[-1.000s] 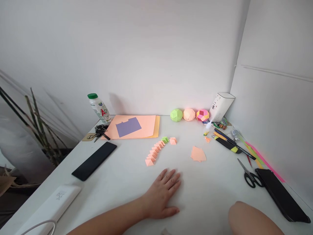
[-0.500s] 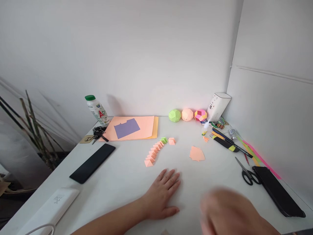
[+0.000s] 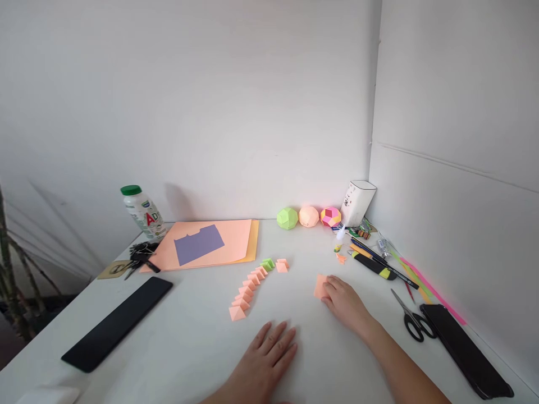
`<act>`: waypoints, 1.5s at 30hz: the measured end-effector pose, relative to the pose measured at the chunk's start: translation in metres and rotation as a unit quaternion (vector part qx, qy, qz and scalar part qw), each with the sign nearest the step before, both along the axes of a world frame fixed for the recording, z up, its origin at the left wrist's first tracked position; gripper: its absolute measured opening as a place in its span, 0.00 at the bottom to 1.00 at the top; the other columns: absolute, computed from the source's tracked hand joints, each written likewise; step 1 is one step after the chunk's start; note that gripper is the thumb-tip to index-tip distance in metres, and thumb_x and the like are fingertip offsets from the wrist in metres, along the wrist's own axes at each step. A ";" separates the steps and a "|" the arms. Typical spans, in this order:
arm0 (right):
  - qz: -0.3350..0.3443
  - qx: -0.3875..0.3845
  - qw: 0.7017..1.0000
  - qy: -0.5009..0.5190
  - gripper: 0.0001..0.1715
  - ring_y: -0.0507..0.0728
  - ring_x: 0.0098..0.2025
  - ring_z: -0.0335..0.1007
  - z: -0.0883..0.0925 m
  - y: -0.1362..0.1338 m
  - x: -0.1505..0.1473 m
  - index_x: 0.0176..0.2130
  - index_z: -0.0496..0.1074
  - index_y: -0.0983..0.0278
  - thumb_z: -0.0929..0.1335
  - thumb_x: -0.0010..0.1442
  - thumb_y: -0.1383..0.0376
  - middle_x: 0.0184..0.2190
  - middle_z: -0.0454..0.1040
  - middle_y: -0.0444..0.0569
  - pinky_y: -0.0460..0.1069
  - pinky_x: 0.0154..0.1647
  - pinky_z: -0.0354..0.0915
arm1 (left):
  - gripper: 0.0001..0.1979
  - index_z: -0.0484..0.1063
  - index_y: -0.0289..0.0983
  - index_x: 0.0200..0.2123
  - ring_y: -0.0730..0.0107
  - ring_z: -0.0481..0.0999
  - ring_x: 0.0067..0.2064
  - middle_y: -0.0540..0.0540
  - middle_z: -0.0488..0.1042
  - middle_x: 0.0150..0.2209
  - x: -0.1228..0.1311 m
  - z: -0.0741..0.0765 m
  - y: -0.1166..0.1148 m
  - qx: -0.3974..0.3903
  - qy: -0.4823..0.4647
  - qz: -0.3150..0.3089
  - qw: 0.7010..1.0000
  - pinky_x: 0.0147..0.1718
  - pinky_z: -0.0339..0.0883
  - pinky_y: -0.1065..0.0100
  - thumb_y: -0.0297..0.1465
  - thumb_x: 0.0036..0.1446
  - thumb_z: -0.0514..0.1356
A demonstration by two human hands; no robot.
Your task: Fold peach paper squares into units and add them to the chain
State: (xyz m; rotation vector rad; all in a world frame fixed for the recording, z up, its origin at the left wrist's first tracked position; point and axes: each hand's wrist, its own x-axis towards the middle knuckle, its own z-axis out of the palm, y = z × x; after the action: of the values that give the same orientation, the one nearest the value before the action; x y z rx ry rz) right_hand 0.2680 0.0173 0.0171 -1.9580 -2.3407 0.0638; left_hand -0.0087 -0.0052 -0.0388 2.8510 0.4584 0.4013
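My left hand (image 3: 265,359) lies flat on the white table (image 3: 177,336), its fingers stretched out, holding nothing. Farther off on the right, my right hand (image 3: 343,300) has its fingers closed over the right side of the small peach paper pieces (image 3: 320,285); the fingertips cover part of them. To the left runs a curved row of folded peach paper units (image 3: 244,297). Green folded units (image 3: 268,264) stand at the row's far end, and a separate peach folded unit (image 3: 282,266) is beside them.
Three paper balls, one green (image 3: 287,218), stand by the wall. Peach sheets (image 3: 236,238), a bottle (image 3: 145,213), keys (image 3: 143,255) and a black phone (image 3: 120,322) are left. Glue (image 3: 339,241), a cutter (image 3: 373,265), scissors (image 3: 412,320) and a black case (image 3: 463,348) are right.
My right hand has moved forward from the near edge onto the peach paper pieces. My left hand stays flat on the table. The view has tilted up and shifted right.
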 end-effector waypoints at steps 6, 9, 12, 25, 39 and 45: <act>0.017 0.018 1.000 0.004 0.10 0.62 0.49 0.65 0.009 -0.004 -0.002 0.37 0.70 0.66 0.61 0.55 0.73 0.44 0.71 0.56 0.55 0.49 0.63 | 0.41 0.38 0.40 0.65 0.44 0.47 0.64 0.40 0.48 0.65 0.000 -0.004 0.001 0.028 -0.020 0.002 0.999 0.60 0.38 0.46 0.52 0.56 0.49; 0.020 0.002 1.000 0.004 0.11 0.62 0.52 0.63 0.010 -0.006 -0.001 0.36 0.70 0.65 0.63 0.51 0.73 0.47 0.70 0.56 0.54 0.51 0.62 | 0.41 0.38 0.39 0.65 0.44 0.47 0.64 0.39 0.48 0.65 0.000 -0.004 0.001 0.032 -0.021 0.001 0.999 0.60 0.39 0.46 0.52 0.56 0.49; 0.016 -0.007 1.000 -0.010 0.13 0.63 0.55 0.61 0.009 -0.007 -0.002 0.37 0.70 0.66 0.63 0.51 0.74 0.48 0.70 0.58 0.55 0.52 0.61 | 0.40 0.38 0.40 0.65 0.44 0.47 0.64 0.41 0.47 0.65 0.000 -0.003 0.000 0.025 -0.015 0.006 1.000 0.60 0.39 0.46 0.52 0.56 0.49; 0.010 -0.041 0.997 -0.061 0.29 0.62 0.48 0.67 0.012 -0.006 -0.006 0.54 0.64 0.68 0.59 0.54 0.80 0.45 0.73 0.57 0.52 0.43 0.64 | 0.39 0.36 0.39 0.65 0.44 0.42 0.65 0.40 0.41 0.66 -0.002 0.016 -0.004 -0.027 0.017 0.001 0.999 0.60 0.32 0.45 0.49 0.58 0.49; 0.020 -0.012 1.000 -0.018 0.31 0.60 0.47 0.63 0.008 -0.006 0.001 0.56 0.61 0.67 0.60 0.52 0.76 0.48 0.68 0.55 0.52 0.44 0.61 | 0.39 0.37 0.39 0.65 0.45 0.41 0.65 0.40 0.41 0.66 -0.001 0.017 -0.005 -0.040 -0.006 0.000 0.999 0.60 0.29 0.47 0.46 0.58 0.51; 0.012 0.003 1.000 0.001 0.34 0.60 0.45 0.61 0.004 -0.004 0.007 0.58 0.58 0.68 0.61 0.51 0.75 0.44 0.69 0.55 0.53 0.44 0.59 | 0.39 0.38 0.42 0.65 0.42 0.43 0.65 0.42 0.42 0.66 -0.002 0.020 -0.005 -0.100 -0.027 -0.004 0.995 0.60 0.31 0.44 0.44 0.56 0.54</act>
State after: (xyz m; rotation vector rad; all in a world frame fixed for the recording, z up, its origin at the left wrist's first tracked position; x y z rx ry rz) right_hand 0.2747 0.0131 0.0206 -1.9278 -2.3610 0.0607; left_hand -0.0104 -0.0097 -0.0186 2.6413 0.4491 0.4061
